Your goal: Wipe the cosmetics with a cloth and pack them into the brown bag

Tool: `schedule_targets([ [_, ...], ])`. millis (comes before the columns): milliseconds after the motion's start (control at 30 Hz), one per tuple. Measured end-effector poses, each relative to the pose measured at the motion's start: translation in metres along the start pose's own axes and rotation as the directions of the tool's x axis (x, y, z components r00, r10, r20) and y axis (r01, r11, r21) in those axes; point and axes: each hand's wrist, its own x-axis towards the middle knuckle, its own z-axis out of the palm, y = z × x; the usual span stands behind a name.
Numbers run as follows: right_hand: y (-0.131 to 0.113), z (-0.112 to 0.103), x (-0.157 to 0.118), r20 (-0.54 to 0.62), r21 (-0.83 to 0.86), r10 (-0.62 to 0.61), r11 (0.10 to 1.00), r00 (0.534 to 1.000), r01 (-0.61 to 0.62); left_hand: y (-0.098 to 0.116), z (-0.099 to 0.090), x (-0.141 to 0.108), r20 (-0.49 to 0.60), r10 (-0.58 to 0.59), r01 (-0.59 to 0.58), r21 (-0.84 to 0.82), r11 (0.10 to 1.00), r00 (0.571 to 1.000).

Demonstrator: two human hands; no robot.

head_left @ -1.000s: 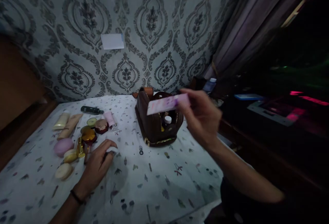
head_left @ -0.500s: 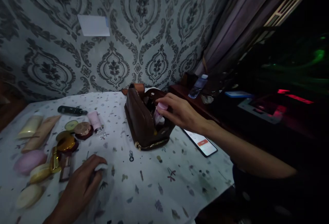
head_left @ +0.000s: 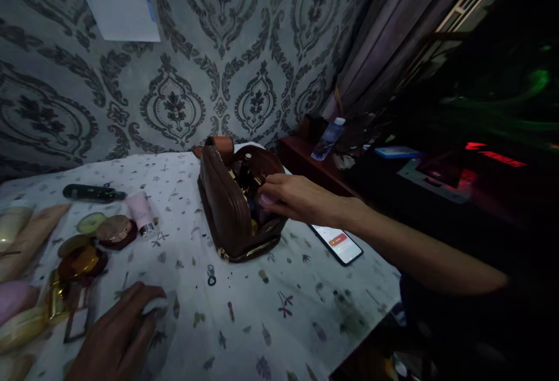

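The brown zip bag [head_left: 227, 206] stands unzipped on the patterned cloth, with small items inside. My right hand [head_left: 290, 194] reaches into its opening, fingers closed on a small pink-capped container [head_left: 267, 201]; its lower part is hidden in the bag. At the lower left, my left hand [head_left: 122, 328] rests on the cloth, curled around a small white piece [head_left: 155, 304] that looks like a tissue or wipe. Close beside that hand lie a lip gloss tube [head_left: 78, 323], a gold tube [head_left: 56, 299] and an amber round jar [head_left: 82, 258].
Further left are a compact [head_left: 116, 230], a pink tube [head_left: 140, 211], a dark green tube [head_left: 92, 193] and a pink oval item [head_left: 15, 300]. A lit phone [head_left: 343, 246] lies right of the bag. Behind it stands a water bottle [head_left: 328, 139].
My right hand has lowered the pink-capped container deeper into the bag. My left hand stays on the cloth with the white piece. The whole view has shifted, moving things leftward.
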Motion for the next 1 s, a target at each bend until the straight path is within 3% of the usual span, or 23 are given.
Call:
schedule_targets([
  [167,-0.001,0.004,0.006,0.042,-0.146,-0.006,0.989,0.999,0.012,-0.002,0.002,-0.002,0.008,0.026,-0.026,0.027,0.999,1.0],
  [400,0.003,0.01,0.005,0.052,-0.181,-0.017,0.983,0.998,0.026,-0.006,0.009,-0.004,-0.011,0.06,-0.059,0.073,0.996,0.998],
  [567,0.007,0.006,0.002,-0.002,-0.154,-0.047,0.987,0.999,0.046,-0.006,0.009,-0.003,-0.019,0.051,-0.05,0.067,0.997,0.998],
  [667,0.01,-0.003,-0.007,-0.11,-0.07,-0.084,0.995,0.99,0.076,-0.006,0.007,0.0,-0.035,0.065,-0.063,0.064,0.996,0.997],
  [733,0.005,-0.007,-0.018,-0.267,0.008,-0.08,0.996,0.96,0.085,-0.006,0.005,0.002,-0.061,0.09,-0.086,0.06,0.994,0.994],
  [867,-0.027,0.007,-0.045,-0.572,0.117,-0.026,0.987,0.82,0.114,-0.005,0.002,0.004,-0.043,0.075,-0.073,0.028,0.997,0.996],
  [933,-0.043,0.024,-0.055,-0.589,0.081,-0.092,0.982,0.803,0.172,-0.005,0.001,0.005,-0.03,0.044,-0.044,0.013,0.999,0.999],
  [1000,-0.053,0.042,-0.059,-0.588,0.071,-0.065,0.989,0.806,0.131,-0.006,0.0,0.006,-0.024,0.031,-0.031,-0.012,0.999,0.999],
])
